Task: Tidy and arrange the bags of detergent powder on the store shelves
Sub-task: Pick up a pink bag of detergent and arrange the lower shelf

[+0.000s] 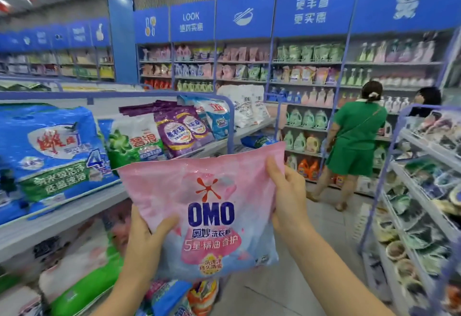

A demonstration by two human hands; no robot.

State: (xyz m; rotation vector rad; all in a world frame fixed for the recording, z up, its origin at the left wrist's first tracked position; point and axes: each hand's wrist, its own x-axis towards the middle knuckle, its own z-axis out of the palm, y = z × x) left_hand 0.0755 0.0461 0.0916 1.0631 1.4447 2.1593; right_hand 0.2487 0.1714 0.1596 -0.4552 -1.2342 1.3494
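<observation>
Though gripped, bag bottom blurred.

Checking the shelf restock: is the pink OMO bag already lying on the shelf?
No, both the left hand and right hand hold the pink OMO bag up in the aisle.

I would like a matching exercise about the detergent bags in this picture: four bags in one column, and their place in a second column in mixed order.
Things:
1. pink OMO bag
2. large blue bag
3. purple bags
4. white bags

Places:
A. far end of the upper shelf, past the blue rail
B. held in both hands
C. upper shelf, nearest on the left
D. upper shelf, middle, leaning back

Pairs: 1-B, 2-C, 3-D, 4-A
</observation>
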